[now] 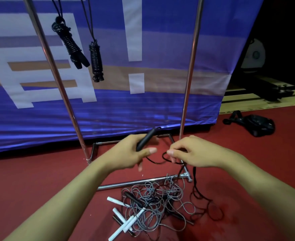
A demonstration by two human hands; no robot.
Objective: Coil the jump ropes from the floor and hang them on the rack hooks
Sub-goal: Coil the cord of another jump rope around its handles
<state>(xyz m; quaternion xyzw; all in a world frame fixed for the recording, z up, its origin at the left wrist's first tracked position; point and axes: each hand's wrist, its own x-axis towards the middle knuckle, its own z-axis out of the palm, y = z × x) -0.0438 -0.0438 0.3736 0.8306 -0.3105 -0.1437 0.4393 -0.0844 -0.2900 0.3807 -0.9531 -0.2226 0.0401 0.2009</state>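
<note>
Both bare forearms reach forward and inward from the lower corners of the view, so the two hands sit close together at mid-frame, near but apart. The left hand is curled, fingers wrapped round a black handle, thumb stretched out toward the right. The right hand shows its back to the camera, fingers bent downward, thumb and forefinger pinching a thin black cord. Both wrists look roughly straight.

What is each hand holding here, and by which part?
The left hand grips a black jump rope by its handle. The right hand pinches the same rope's black cord a little way along from the handle.
</note>
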